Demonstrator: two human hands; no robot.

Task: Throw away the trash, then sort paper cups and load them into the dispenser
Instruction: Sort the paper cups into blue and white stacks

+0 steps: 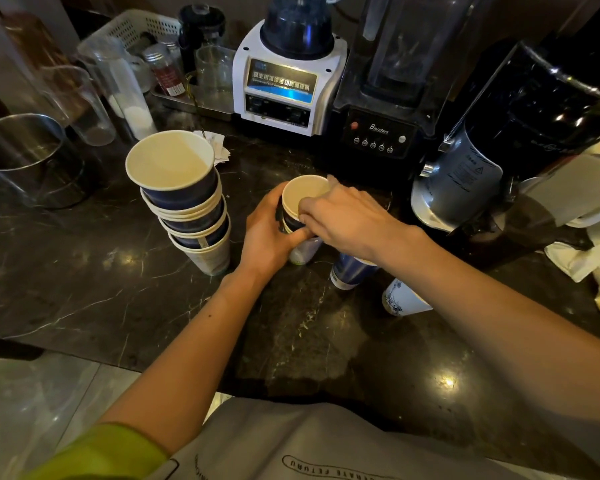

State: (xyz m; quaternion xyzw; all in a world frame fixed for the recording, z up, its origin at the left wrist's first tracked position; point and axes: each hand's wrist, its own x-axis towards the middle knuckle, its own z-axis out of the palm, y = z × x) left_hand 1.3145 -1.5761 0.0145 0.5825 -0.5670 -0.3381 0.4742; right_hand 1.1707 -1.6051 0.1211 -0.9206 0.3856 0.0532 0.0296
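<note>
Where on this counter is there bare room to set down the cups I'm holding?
The widest bare patch of counter lies left of the leaning cup stack, toward the near edge. There is also room in front of your hands, near the edge. It is crowded on the right, around the two lying cups and the crumpled cloth.

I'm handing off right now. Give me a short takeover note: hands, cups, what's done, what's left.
Left hand: gripping the small stack of blue and white paper cups on the dark marble counter.
Right hand: fingers on that stack's rim.
Tall leaning stack of blue paper cups: standing to the left.
Loose: blue cup and white patterned cup.
Left: stack the loose cups, load dispenser (not in view). Crumpled white paper remains.
</note>
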